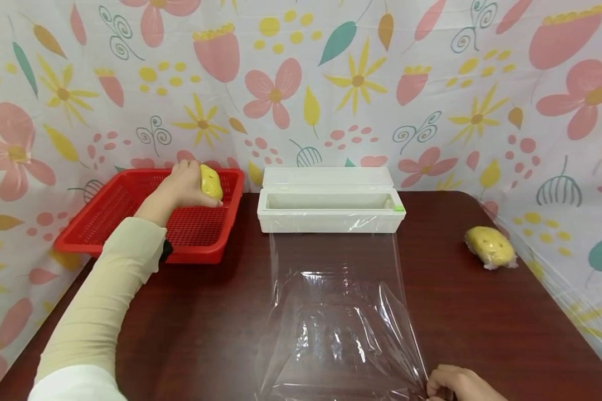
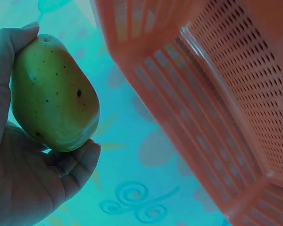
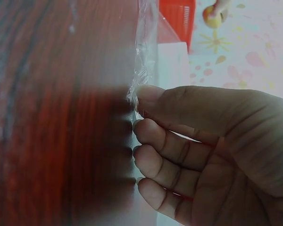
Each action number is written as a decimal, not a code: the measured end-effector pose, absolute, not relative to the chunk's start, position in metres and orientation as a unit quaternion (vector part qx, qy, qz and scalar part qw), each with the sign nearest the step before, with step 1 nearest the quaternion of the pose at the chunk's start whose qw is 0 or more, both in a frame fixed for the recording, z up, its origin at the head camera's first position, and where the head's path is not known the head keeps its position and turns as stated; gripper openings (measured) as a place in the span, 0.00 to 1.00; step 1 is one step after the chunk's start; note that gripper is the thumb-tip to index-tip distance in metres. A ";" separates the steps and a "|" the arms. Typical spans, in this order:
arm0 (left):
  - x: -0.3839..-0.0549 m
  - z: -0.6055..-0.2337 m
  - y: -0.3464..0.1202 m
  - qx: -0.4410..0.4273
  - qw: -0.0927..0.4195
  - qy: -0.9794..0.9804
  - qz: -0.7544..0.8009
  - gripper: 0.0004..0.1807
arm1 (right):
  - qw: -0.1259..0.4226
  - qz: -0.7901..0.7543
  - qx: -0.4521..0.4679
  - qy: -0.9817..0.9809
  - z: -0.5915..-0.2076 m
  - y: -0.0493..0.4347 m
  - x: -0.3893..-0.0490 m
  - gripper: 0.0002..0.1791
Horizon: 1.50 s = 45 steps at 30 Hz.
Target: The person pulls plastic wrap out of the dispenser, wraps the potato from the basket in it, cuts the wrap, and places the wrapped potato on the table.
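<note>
My left hand (image 1: 183,186) grips a yellow potato (image 1: 211,182) over the red plastic basket (image 1: 226,225). Seen from the left wrist, the potato (image 2: 56,94) has dark specks, and the thumb and fingers wrap its ends beside the slatted basket wall (image 2: 188,127). At the front of the table, my right hand (image 1: 459,383) pinches a corner of clear cling film (image 1: 331,328). The right wrist view has the bunched film edge (image 3: 142,61) between thumb and forefinger, the other fingers curled close to the tabletop. The film stretches back to a white dispenser box (image 1: 331,221) with its lid raised.
A second potato (image 1: 490,247), wrapped in film, lies at the right side of the dark wooden table (image 1: 200,323). A flowered curtain (image 1: 311,83) hangs close behind the basket and box. A green tab (image 1: 398,209) sits at the box's right end.
</note>
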<state>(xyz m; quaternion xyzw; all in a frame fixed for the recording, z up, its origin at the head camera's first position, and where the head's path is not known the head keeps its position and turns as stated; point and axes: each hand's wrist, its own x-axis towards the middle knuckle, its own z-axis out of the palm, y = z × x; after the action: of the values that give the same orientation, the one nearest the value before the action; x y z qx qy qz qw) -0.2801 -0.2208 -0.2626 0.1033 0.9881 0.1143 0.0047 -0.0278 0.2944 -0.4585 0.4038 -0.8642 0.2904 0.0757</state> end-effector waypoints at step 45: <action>-0.210 -0.317 -0.103 0.367 -0.069 0.926 0.053 0.57 | 0.030 0.297 0.391 -0.871 -0.447 0.292 -0.024 0.15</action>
<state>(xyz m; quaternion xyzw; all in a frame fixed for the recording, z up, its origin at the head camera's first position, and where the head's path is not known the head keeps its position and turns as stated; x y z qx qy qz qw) -0.2098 -0.1033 -0.3171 0.3670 0.9261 0.0535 -0.0689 -0.0243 0.2921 -0.4472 0.3912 -0.8706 0.2967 0.0304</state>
